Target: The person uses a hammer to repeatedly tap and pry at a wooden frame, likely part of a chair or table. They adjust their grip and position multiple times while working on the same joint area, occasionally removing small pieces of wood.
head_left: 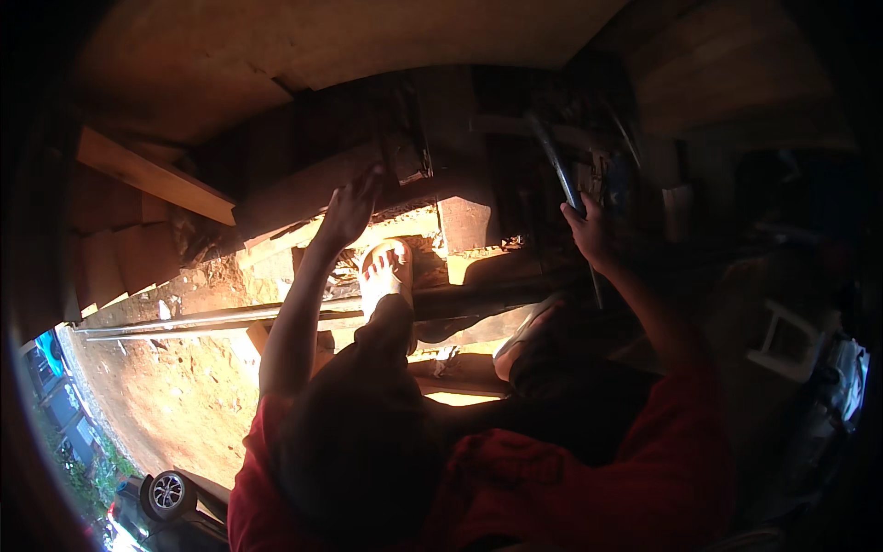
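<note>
My left hand [352,210] reaches forward to a dark wooden board [299,191], fingers stretched out at its edge; shade blurs whether they press on it. My right hand [589,230] is closed around a long dark bar [554,158], which points up and away from me. A thinner piece shows below that hand, too dark to tell if it belongs to the bar. Between my arms, my sandalled foot [384,276] stands in bright sun by a short wooden block [465,224].
A long metal rail [184,322] crosses low from the left. A loose plank [156,175] slants at the left, with stacked boards [129,253] below it. A white plastic stool [786,340] lies in shade at the right. A parked car [170,497] shows at the lower left.
</note>
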The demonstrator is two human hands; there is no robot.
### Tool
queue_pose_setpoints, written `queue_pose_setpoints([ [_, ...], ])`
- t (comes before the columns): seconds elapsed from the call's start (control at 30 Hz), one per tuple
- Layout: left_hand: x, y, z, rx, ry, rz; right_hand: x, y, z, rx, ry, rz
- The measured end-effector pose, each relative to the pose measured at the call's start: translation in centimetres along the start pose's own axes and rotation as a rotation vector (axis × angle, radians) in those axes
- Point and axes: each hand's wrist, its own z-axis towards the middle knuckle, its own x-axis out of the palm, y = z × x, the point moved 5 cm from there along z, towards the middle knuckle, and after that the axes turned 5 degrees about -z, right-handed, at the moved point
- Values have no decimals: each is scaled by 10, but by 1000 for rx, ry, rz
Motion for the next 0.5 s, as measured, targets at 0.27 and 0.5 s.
queue_pose_setpoints([
  [0.27, -1, -40, 29, 152, -49, -148, -16, 32, -1, 23, 77, -33],
  [0.5, 72, -50, 39, 201, -77, -22, -22, 42, -3, 51, 144, 23],
])
